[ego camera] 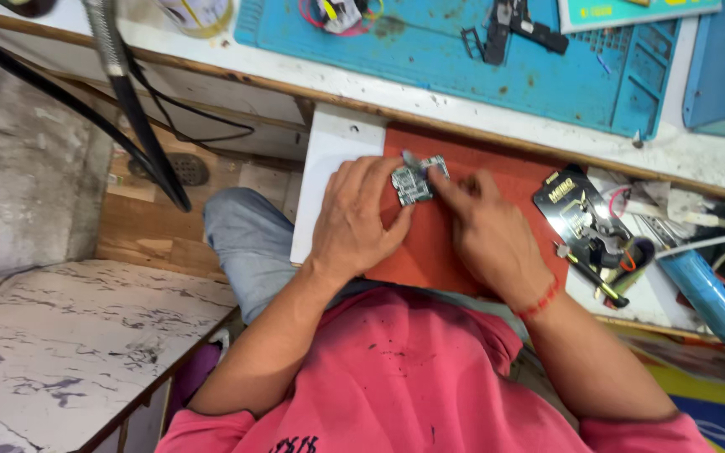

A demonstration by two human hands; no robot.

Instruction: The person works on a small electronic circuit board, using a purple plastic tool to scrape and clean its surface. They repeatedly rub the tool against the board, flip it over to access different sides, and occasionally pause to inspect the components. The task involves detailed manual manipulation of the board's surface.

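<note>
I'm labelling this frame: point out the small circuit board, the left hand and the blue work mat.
small circuit board (414,180), head view, its middle.
left hand (354,220), head view, back of hand.
blue work mat (430,63), head view, bare middle.

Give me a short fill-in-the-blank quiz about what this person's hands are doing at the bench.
1. Both hands hold a small circuit board over a ____-coloured mat.
2. The right hand has a red ____ at its wrist.
3. The left hand belongs to a person in a ____ shirt.
4. Farther back, the bench holds a ____ work mat strewn with parts.

Missing words: red; band; pink; blue
</note>
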